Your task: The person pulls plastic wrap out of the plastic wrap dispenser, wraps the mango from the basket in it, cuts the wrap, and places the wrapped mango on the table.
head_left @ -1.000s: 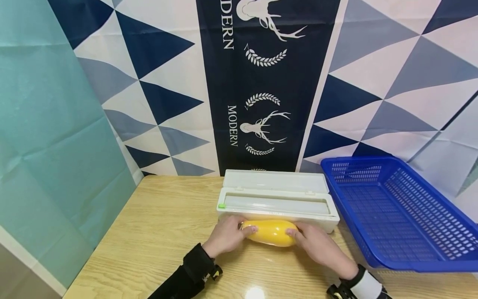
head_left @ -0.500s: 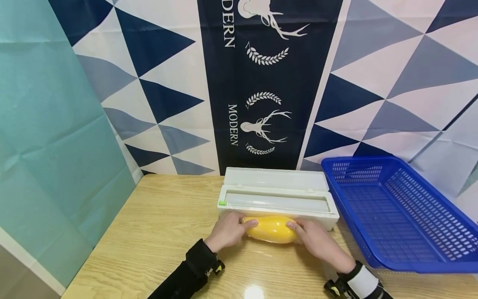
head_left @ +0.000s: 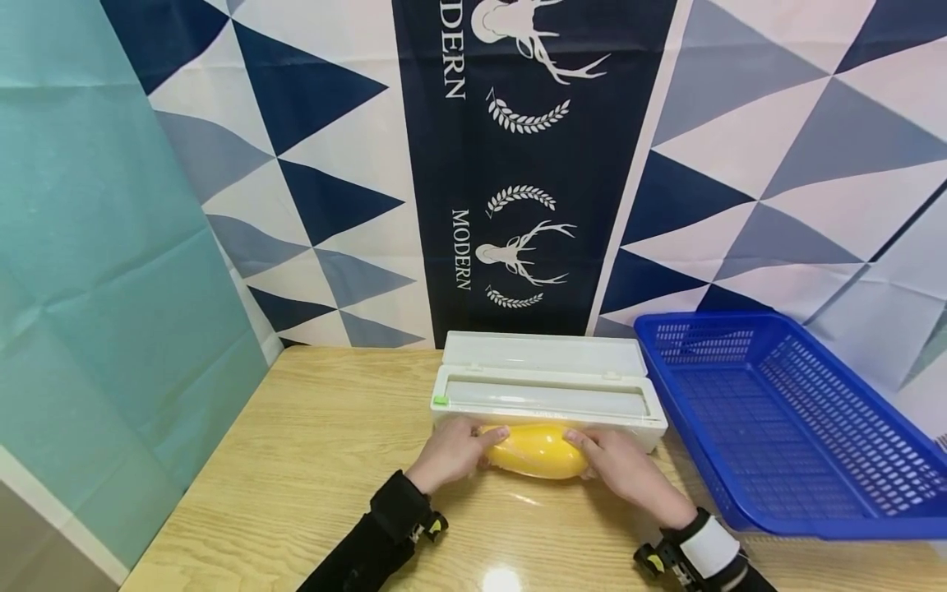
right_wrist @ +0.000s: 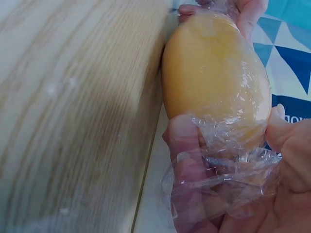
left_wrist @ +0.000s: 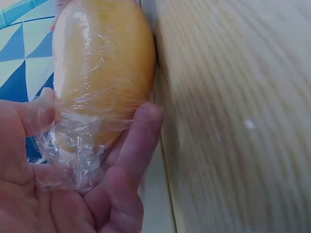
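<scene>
Both hands hold a smooth yellow oblong fruit (head_left: pixel 538 451) wrapped in clear cling film, just in front of a white cling film dispenser (head_left: pixel 547 421). Its left end is in my left hand (head_left: pixel 453 450), thumb on top and fingers underneath. My right hand (head_left: pixel 623 467) grips the opposite end in the same way. Bunched film (left_wrist: pixel 80 141) gathers at the left end, between thumb and fingers. Loose, crumpled film (right_wrist: pixel 228 179) lies over the right fingers at the other end. The dispenser's lid (head_left: pixel 543 352) stands raised, showing the film roll (head_left: pixel 547 398) inside.
A blue plastic basket (head_left: pixel 795 528) stands to the right, close beside the dispenser. At the dispenser's left end is a small green slider (head_left: pixel 441 400). The wooden table (head_left: pixel 318 444) meets a patterned wall covering (head_left: pixel 348 271) behind and a teal sheet (head_left: pixel 126 271) at left.
Both hands and the wrapped yellow fruit have shifted slightly away from me, nearer the dispenser. The right thumb has moved a little over the fruit's top. Both grips are kept.
</scene>
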A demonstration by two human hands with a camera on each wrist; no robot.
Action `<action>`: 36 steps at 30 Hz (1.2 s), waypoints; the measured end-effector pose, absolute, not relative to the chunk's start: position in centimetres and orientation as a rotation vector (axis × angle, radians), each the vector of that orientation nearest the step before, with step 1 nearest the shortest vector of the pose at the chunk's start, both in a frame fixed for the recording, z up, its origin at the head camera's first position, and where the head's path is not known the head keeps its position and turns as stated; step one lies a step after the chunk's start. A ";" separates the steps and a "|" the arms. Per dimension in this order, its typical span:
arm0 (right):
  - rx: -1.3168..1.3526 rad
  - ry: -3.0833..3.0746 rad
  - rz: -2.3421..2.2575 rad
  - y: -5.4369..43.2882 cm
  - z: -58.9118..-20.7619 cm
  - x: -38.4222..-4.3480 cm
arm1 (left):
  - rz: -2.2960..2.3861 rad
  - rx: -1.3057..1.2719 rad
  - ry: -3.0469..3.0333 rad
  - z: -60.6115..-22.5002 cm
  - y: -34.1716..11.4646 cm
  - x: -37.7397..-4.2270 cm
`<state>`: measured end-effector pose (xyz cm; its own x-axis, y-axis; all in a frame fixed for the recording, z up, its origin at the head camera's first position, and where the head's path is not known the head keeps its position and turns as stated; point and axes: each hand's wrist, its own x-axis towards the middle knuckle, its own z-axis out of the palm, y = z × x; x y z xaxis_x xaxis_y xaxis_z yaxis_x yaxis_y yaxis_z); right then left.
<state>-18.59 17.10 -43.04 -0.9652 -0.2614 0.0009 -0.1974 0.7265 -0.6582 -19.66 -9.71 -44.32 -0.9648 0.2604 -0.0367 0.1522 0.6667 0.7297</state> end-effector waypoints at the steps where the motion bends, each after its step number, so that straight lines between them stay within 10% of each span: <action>1: -0.379 2.819 -1.079 17.2 -43.0 -18.6 | 1.186 0.345 2.738 -44.4 -9.7 -19.8; 17: -0.286 2.631 -1.243 18.1 -41.9 -18.3 | 0.876 0.480 3.045 -42.2 -10.3 -18.8; 26: -0.301 2.450 -1.356 19.0 -40.7 -18.3 | 0.299 1.596 3.287 -40.1 -8.7 -17.2; 36: -0.272 2.348 -1.380 19.5 -40.3 -18.3 | 0.016 1.599 3.315 -41.6 -8.0 -17.5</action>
